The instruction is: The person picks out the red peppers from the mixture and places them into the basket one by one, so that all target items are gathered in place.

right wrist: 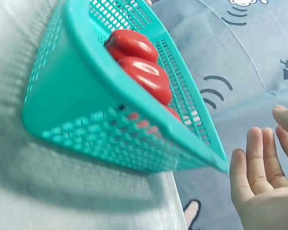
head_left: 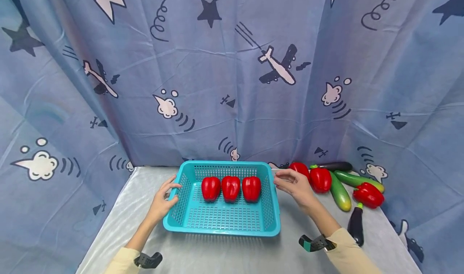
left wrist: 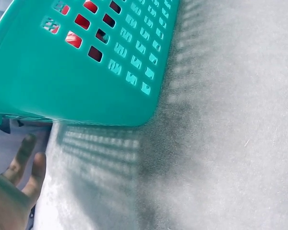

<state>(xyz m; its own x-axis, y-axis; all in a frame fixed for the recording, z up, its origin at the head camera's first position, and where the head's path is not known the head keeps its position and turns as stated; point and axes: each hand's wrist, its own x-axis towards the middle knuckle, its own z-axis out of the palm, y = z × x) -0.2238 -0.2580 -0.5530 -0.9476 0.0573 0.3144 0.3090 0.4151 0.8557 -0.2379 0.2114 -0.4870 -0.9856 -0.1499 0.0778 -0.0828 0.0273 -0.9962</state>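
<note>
Both the left hand (head_left: 163,201) and the right hand (head_left: 295,187) are spread, thumbs apart from fingers, at opposite ends of a turquoise perforated basket (head_left: 221,231); whether any fingertip touches its rim, I cannot tell. Three red bell peppers (head_left: 230,188) sit in a row inside, nearer its far wall. Beyond the right hand, on the grey-white desk (head_left: 217,258), lie three more red bell peppers (head_left: 320,180), two cucumbers (head_left: 340,191) with yellowish ends, and two dark eggplants (head_left: 356,227). Behind hangs a blue curtain (head_left: 199,64) printed with airplanes and stars.
</note>
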